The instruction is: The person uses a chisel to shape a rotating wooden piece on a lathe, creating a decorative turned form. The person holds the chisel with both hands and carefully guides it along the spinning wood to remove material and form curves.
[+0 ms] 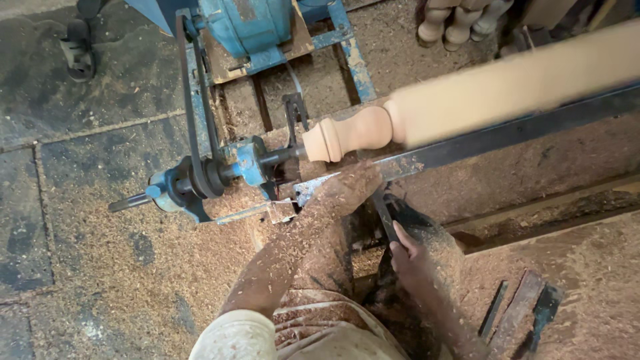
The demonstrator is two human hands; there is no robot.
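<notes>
Gripping a chisel, both hands meet a turned spindle.

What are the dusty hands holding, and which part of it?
A long dark metal turning chisel: the right hand grips its lower handle end, while the left hand presses its front on the dark tool rest bar.

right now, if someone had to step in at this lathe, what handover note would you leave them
Left hand: coated in sawdust, resting on the metal tool rest just under the turned end of the wooden spindle.
Right hand: gripping the handle of the turning chisel, which angles up toward the wood.
Done: rounded bulb and collar shaped at the headstock end.
Left: the long stretch to the right looks plain.
Spare tools lie in the shavings at lower right.
</notes>
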